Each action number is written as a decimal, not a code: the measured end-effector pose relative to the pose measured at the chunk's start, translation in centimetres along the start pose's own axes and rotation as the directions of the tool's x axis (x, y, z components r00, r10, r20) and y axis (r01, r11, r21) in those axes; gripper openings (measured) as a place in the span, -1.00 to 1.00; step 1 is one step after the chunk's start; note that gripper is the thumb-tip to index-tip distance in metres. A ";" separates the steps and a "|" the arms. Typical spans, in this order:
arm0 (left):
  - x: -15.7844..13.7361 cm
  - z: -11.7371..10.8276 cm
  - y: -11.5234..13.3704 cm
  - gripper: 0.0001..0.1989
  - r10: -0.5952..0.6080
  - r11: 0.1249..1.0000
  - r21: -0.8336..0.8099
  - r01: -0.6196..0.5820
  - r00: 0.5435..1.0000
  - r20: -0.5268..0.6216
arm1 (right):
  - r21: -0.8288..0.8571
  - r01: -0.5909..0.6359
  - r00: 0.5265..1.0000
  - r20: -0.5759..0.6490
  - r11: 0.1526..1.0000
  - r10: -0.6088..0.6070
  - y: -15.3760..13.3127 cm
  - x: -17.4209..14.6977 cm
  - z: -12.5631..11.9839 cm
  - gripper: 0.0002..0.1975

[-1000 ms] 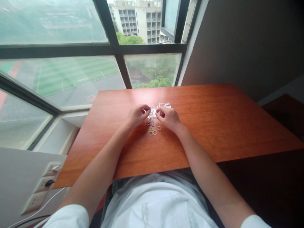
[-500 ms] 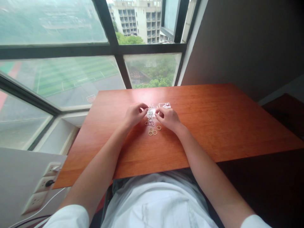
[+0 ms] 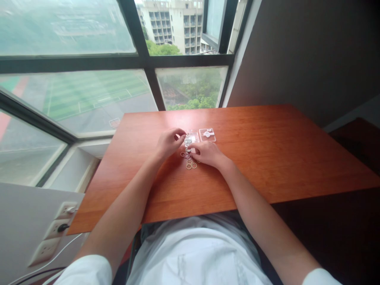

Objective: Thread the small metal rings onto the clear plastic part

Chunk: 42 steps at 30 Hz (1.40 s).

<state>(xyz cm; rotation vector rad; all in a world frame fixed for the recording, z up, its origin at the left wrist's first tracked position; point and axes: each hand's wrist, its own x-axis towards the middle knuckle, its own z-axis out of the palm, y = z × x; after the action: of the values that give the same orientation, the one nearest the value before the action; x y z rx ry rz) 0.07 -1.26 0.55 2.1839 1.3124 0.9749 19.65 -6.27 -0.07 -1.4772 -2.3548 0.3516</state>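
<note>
A small clear plastic box (image 3: pixel 195 137) lies open on the table, with silvery rings (image 3: pixel 188 141) inside its near left part. My left hand (image 3: pixel 171 141) is at the box's left side, thumb and forefinger closed on its edge. My right hand (image 3: pixel 207 152) is over a little pile of rings just in front of the box, its fingertips bent together on a ring there; the fingers partly hide it. Several pale yellowish rings (image 3: pixel 189 164) lie loose nearer to me.
The box's clear lid (image 3: pixel 208 135), with a white mark, lies at its right. A reddish-brown wooden table (image 3: pixel 267 158) extends under everything. Windows (image 3: pixel 190 87) rise behind it, and wall sockets (image 3: pixel 55 229) with plugs and cables are at lower left.
My right hand has moved from the box toward me and slightly left, down to the rings. The lid shows more fully now. My left hand stays at the box.
</note>
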 end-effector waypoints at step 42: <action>-0.4 1.2 1.3 -0.88 0.193 0.966 -0.196 -0.171 0.976 0.098 | 0.175 -0.073 0.952 -0.282 0.982 0.121 0.7 0.4 -0.3 -0.84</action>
<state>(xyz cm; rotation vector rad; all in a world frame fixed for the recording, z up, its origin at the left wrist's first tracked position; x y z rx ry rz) 1.60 -2.19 0.52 2.2073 0.9402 0.9785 20.24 -5.62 0.01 -1.4603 -1.9799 0.3174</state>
